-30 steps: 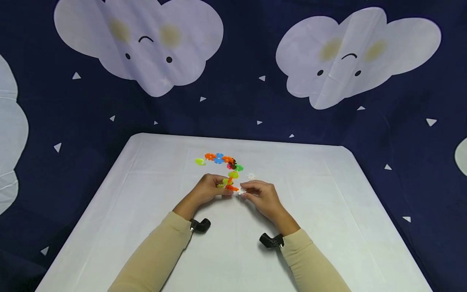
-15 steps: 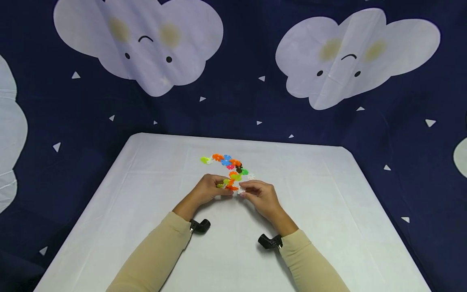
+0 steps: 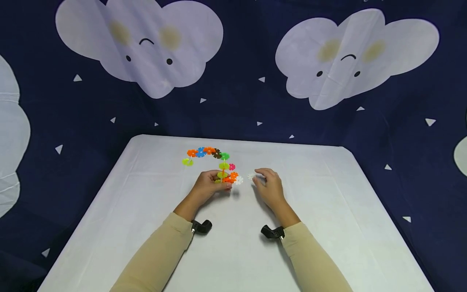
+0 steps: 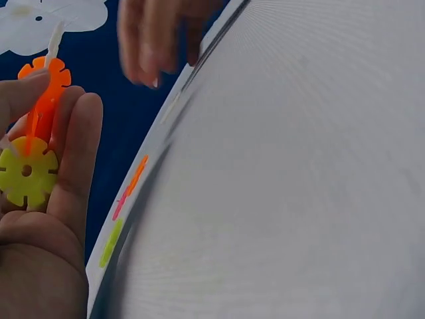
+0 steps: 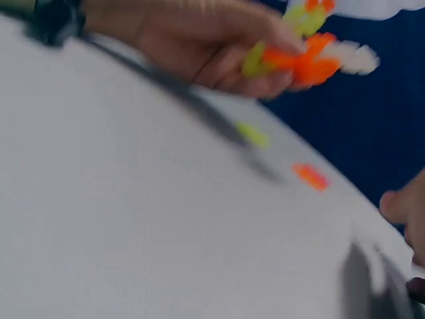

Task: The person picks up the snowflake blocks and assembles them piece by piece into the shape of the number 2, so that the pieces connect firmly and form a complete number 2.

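Note:
In the head view my left hand pinches a curved chain of notched plastic flower discs in orange, blue, brown, green and yellow-green. A white flower disc sticks out at the chain's near right end, in line with an orange one. In the left wrist view the thumb presses an orange disc against the fingers, above a yellow-green disc. My right hand is apart from the chain, thumb and fingers spread beside a loose white flower disc on the table.
On the white table lie a loose pink disc, an orange disc and a yellow-green disc. A dark blue cloth with printed clouds hangs behind the table's far edge.
My right hand has come away from the white disc at the chain's end and moved right and outward to the loose white disc. The chain has swung left in my left hand.

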`<action>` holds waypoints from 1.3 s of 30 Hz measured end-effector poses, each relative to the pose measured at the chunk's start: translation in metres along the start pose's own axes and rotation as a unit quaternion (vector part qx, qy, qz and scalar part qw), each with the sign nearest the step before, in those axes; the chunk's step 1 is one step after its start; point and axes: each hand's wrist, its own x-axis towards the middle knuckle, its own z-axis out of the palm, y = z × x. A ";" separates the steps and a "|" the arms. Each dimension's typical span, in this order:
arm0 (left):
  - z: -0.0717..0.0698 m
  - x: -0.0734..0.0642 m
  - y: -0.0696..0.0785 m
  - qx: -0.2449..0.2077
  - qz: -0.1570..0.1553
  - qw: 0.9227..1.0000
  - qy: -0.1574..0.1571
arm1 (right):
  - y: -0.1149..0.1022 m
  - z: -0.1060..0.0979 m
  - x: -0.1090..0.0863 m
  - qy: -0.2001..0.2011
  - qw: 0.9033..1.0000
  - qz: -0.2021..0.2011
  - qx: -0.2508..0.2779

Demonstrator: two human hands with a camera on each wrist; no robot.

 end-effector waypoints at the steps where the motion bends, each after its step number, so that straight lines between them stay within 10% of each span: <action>1: 0.000 0.000 0.000 -0.006 -0.005 1.000 0.000 | 0.002 0.003 0.003 -0.016 0.999 0.017 -0.038; 9: 0.001 0.005 -0.003 -0.036 -0.031 0.999 -0.011 | 0.002 0.011 0.016 -0.071 0.988 0.106 -0.093; 17: 0.002 0.003 0.001 -0.068 -0.034 0.997 -0.017 | -0.004 0.002 0.010 -0.012 0.993 0.061 0.100; 24: 0.000 0.005 -0.001 -0.102 -0.033 0.994 -0.012 | -0.030 -0.004 0.006 -0.004 0.951 0.002 0.310; 39: -0.001 0.004 0.000 -0.127 -0.036 0.991 -0.007 | -0.062 -0.003 0.000 0.038 0.960 -0.093 0.262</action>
